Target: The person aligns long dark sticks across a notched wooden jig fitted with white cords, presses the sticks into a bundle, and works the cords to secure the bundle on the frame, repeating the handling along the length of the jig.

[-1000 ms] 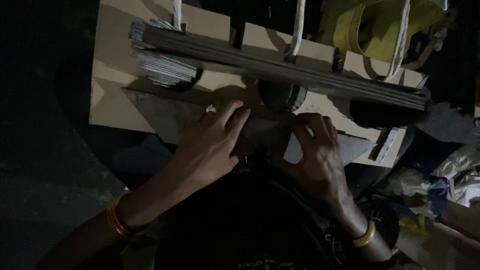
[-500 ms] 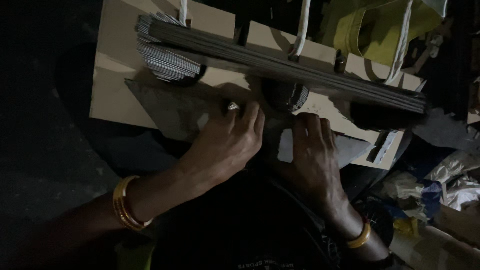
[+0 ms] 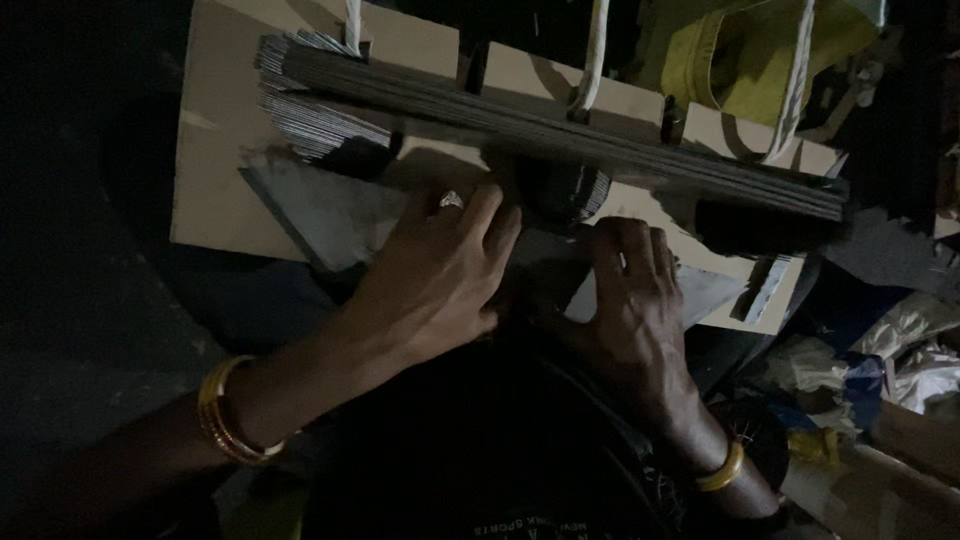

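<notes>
**Head view: flat-pressed sheet at risk of slipping under the stack**

Head view shows both hands laid flat, fingers spread, nothing pinched. The left hand (image 3: 440, 275) and right hand (image 3: 635, 300) are pressed on a grey sheet (image 3: 330, 215) lying on a cardboard board (image 3: 215, 150), just below a long bundle of thin sheets (image 3: 560, 135) hung on white cords (image 3: 595, 50). Since the sheet is only pressed, it could slide if pressure is uneven; fingertips near the bundle's dark roll (image 3: 560, 190) could be caught.

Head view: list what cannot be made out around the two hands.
- Left hand fingertips: hidden under the dark roll, head view.
- Grey sheet: its middle covered by both hands.
- Right hand palm side: hidden by the hand's own back.
- White cords: cut off by the top edge.
</notes>
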A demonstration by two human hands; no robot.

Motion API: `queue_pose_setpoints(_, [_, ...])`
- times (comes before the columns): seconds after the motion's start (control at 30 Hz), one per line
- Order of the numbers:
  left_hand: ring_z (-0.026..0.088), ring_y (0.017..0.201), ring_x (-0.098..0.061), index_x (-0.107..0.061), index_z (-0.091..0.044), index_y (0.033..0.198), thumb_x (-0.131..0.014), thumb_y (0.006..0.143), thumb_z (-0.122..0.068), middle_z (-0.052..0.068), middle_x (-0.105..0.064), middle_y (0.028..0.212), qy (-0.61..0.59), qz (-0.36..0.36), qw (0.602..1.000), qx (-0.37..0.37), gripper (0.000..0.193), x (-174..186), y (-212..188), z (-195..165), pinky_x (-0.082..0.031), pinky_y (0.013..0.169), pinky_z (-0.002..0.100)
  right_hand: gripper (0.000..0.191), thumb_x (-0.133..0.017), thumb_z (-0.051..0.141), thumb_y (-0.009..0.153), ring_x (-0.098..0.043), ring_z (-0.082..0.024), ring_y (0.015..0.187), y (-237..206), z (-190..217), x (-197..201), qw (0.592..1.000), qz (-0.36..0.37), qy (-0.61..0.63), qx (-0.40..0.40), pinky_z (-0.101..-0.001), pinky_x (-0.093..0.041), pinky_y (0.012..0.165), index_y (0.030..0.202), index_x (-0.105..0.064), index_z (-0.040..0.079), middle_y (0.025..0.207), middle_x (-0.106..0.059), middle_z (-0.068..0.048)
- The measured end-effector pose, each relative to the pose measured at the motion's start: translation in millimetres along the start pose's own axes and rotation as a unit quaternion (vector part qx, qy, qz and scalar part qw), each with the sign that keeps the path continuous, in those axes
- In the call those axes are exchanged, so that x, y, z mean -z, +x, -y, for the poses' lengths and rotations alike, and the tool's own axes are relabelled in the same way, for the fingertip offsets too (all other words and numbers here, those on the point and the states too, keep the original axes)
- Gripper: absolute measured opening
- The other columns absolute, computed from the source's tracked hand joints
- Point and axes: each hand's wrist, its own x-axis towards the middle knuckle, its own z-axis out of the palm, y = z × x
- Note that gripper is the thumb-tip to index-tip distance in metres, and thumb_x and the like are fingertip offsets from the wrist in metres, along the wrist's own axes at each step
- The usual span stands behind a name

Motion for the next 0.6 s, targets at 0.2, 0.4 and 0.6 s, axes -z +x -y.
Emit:
queue_pose_setpoints(0.2, [0.032, 0.088, -0.071, -0.058, 0.007, 0.136, -0.084, 0.075, -0.038, 0.027, -0.052, 0.132, -0.021, 0.017, 1.000, 0.006, 0.080, 0.8, 0.0, -1.7, -0.059, 0.083, 0.045, 0.069, -0.087, 0.041, 0.075, -0.056, -0.039, 0.110, 6.4, -5.4, -5.2, 0.998, -0.010, -0.055, 0.040, -0.0517, -0.049, 0.094, 0.118, -0.063, -0.007, 0.116, -0.057, -0.022])
queue_pose_setpoints(0.4, [0.033, 0.100, -0.069, -0.058, 0.002, 0.136, -0.073, 0.076, -0.053, 0.021, -0.059, 0.123, -0.002, -0.081, 0.996, -0.039, 0.083, -7.6, -8.2, 2.6, -0.055, 0.088, 0.054, 0.064, -0.085, 0.034, 0.077, -0.058, -0.037, 0.110, -10.9, -19.7, -7.2, 0.998, -0.028, -0.007, 0.061, -0.0490, -0.050, 0.091, 0.123, -0.064, -0.005, 0.118, -0.062, -0.020])
queue_pose_setpoints(0.6, [0.017, 0.088, -0.055, -0.058, -0.006, 0.148, -0.057, 0.118, -0.024, 0.005, -0.056, 0.102, 0.050, -0.195, 0.975, -0.098, 0.035, -14.0, -27.2, -4.8, -0.048, 0.078, 0.033, 0.023, -0.071, 0.007, 0.090, -0.066, -0.038, 0.105, -35.7, -46.7, -30.1, 0.990, -0.035, -0.136, 0.033, -0.0509, -0.055, 0.094, 0.112, -0.066, 0.000, 0.113, -0.065, -0.019])
